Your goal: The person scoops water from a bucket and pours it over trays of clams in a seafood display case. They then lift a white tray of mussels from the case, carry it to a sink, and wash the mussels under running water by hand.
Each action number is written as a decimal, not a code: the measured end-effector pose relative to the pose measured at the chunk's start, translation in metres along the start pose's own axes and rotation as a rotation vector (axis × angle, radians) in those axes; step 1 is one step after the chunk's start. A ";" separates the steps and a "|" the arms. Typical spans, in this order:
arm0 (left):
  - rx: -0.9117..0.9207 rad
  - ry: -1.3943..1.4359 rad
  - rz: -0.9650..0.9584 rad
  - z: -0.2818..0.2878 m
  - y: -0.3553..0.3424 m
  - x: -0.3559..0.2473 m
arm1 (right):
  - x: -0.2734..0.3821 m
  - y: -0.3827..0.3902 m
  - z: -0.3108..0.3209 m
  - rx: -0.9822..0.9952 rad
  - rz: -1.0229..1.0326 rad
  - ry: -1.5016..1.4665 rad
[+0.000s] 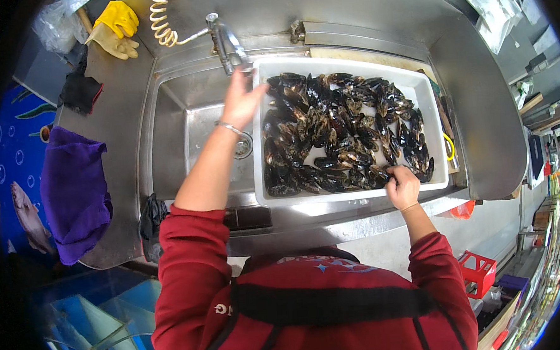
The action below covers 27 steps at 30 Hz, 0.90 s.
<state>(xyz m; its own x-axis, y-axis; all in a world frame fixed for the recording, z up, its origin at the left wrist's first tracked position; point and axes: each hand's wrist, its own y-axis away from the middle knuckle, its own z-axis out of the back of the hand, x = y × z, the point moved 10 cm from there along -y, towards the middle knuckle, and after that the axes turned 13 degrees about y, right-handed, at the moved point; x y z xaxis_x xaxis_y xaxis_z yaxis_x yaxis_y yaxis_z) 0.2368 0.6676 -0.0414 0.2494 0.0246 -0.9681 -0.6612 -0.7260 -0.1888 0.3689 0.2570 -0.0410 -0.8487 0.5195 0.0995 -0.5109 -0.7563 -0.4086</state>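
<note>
Steel surrounds a sink (168, 120) at left; a left hand (241, 103), grip parted and apparently empty, hovers by the faucet (221, 50); mussels (337, 124) already lie spread through the white tray (429, 116), handling seemingly unfinished; a right hand (404, 187) curls its grip at the near rim, any hold unclear.

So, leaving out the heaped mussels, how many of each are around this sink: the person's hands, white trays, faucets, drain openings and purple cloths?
Hands: 2, the left hand and the right hand
White tray: 1
Faucet: 1
Drain opening: 1
Purple cloth: 1
Total: 6
</note>
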 end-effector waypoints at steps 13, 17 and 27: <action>-0.057 -0.290 -0.197 -0.016 -0.009 -0.043 | 0.034 -0.068 0.001 -0.054 0.200 -0.015; -0.054 -0.450 -0.232 0.002 0.005 -0.051 | 0.042 -0.069 -0.005 -0.041 0.169 -0.037; -0.431 -0.268 0.186 0.089 -0.031 0.066 | 0.010 -0.043 0.002 0.037 0.076 -0.021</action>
<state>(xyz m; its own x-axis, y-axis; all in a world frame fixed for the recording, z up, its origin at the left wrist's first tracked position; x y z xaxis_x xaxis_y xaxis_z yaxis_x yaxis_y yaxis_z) 0.2111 0.7531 -0.1140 -0.0706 0.0021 -0.9975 -0.3129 -0.9496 0.0202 0.3821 0.2936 -0.0203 -0.8876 0.4519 0.0888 -0.4493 -0.8075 -0.3823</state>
